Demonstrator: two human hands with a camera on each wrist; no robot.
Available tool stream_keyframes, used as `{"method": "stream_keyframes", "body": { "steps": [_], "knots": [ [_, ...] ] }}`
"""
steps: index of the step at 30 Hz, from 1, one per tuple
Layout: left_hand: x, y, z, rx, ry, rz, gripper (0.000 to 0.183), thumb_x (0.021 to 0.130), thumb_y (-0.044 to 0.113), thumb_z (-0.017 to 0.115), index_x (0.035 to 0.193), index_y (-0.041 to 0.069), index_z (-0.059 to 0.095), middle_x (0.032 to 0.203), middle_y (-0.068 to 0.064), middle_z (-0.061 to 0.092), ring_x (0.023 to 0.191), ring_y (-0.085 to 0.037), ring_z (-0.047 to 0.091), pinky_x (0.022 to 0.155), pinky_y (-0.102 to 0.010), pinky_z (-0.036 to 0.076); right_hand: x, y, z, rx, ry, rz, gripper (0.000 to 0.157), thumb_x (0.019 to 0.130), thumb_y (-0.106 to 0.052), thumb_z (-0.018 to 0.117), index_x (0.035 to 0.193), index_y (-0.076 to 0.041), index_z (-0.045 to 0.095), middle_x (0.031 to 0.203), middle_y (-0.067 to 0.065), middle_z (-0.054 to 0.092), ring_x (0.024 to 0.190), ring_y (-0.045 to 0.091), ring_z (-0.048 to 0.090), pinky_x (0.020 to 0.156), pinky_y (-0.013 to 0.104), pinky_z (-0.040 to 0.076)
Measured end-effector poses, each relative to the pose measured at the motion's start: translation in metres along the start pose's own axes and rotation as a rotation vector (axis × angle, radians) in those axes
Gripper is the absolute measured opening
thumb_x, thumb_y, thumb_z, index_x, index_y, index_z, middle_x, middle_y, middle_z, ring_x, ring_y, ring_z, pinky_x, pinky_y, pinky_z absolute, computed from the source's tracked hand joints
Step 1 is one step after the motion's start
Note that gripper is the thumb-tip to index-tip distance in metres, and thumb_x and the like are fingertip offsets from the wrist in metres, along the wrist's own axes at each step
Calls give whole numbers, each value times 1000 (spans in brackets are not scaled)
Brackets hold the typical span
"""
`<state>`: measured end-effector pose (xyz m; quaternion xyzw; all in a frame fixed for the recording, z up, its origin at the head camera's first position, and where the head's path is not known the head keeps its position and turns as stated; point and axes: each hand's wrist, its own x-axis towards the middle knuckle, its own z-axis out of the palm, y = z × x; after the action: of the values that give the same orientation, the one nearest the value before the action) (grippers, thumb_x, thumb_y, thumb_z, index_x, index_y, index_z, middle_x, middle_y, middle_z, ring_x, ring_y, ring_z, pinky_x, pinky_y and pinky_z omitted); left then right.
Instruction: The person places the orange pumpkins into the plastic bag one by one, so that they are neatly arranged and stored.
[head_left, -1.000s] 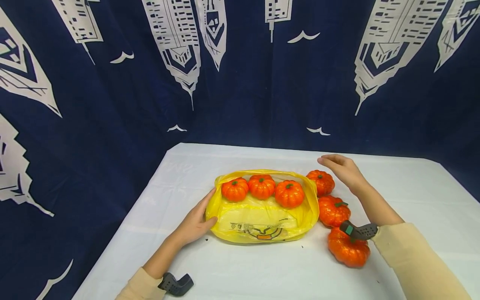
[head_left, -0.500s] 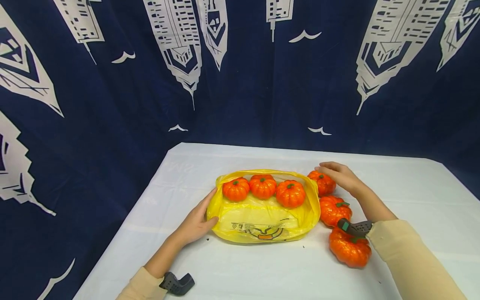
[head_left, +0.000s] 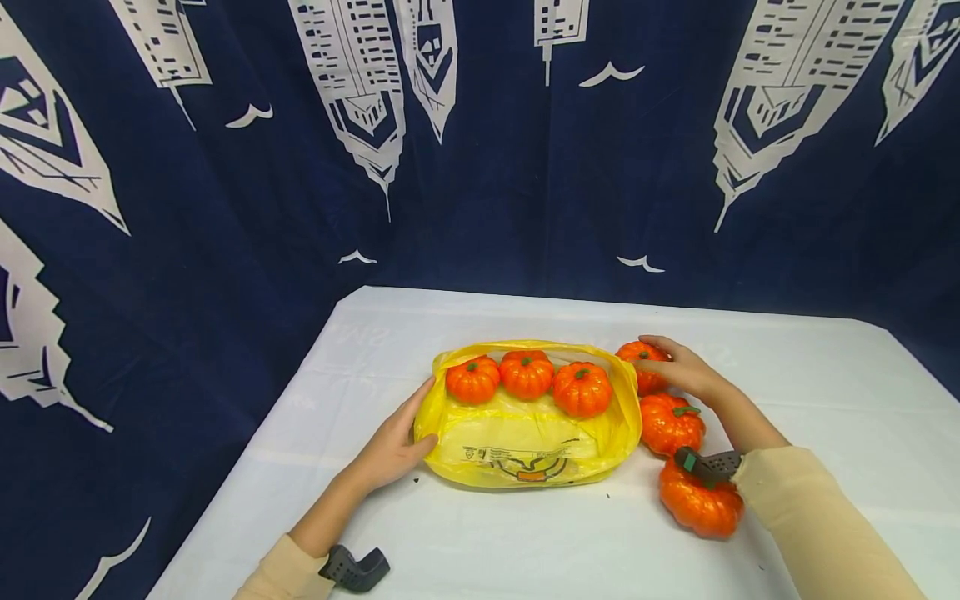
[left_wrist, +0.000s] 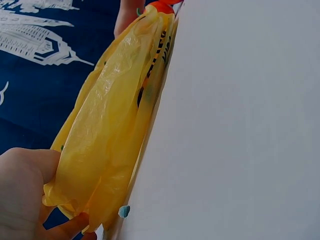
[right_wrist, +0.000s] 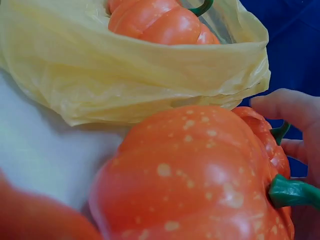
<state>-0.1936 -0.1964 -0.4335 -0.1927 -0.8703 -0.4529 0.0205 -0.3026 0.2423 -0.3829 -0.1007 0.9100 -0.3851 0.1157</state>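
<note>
An open yellow plastic bag [head_left: 525,467] lies on the table with three small orange toy pumpkins [head_left: 582,390] in a row inside its back part. My left hand [head_left: 390,446] holds the bag's left end; in the left wrist view its thumb and fingers [left_wrist: 70,227] lie on both sides of the crumpled plastic. To the right of the bag, three more pumpkins form a line. Around the farthest pumpkin [head_left: 637,351] my right hand [head_left: 693,372] has its thumb on the near side and fingers over the back. The speckled middle pumpkin [right_wrist: 195,170] fills much of the right wrist view.
The nearest pumpkin [head_left: 701,504] of the line sits partly under the right wrist's black camera mount [head_left: 712,464]. A white cloth covers the table [head_left: 487,550]. Behind it hangs a dark blue curtain [head_left: 480,208] with white building prints.
My right hand has come down from above the farthest pumpkin and now reaches around it. The left hand, the bag and the other pumpkins stay where they were.
</note>
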Motion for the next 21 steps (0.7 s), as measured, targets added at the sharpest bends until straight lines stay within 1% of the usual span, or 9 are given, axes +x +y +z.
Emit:
{"method": "stream_keyframes", "body": {
  "steps": [4,9,11,15,21],
  "knots": [
    [0,0,0,6,3,-1,83,88,6,61,158,17,18,159,-12,23,144,-31,23,115,-51,22,0,4,1,-1,1,-8,80,90,-34,62,150,4,24,138,35,39,118,48,45,98,63,42],
    [-1,0,0,3,8,8,83,88,5,61,158,17,17,159,-14,23,144,-34,23,114,-54,22,1,5,2,-27,32,-18,82,87,-29,69,149,4,28,137,36,41,119,50,45,99,65,39],
    [-1,1,0,0,7,7,84,88,5,61,158,17,17,159,-14,22,144,-34,23,114,-54,22,2,5,2,-40,48,-17,82,86,-30,70,148,4,29,138,36,40,120,50,44,100,65,38],
    [-1,1,0,0,5,-2,84,88,6,61,158,18,18,159,-13,23,144,-32,24,114,-52,22,0,4,2,-49,71,-9,83,86,-32,70,148,3,30,137,36,41,117,49,45,98,64,40],
    [-1,0,0,4,6,11,84,87,5,61,158,17,17,159,-13,23,144,-33,23,114,-52,22,-4,-9,-4,-57,112,-13,85,86,-36,70,150,0,28,137,34,42,116,47,46,99,64,40]
  ]
}}
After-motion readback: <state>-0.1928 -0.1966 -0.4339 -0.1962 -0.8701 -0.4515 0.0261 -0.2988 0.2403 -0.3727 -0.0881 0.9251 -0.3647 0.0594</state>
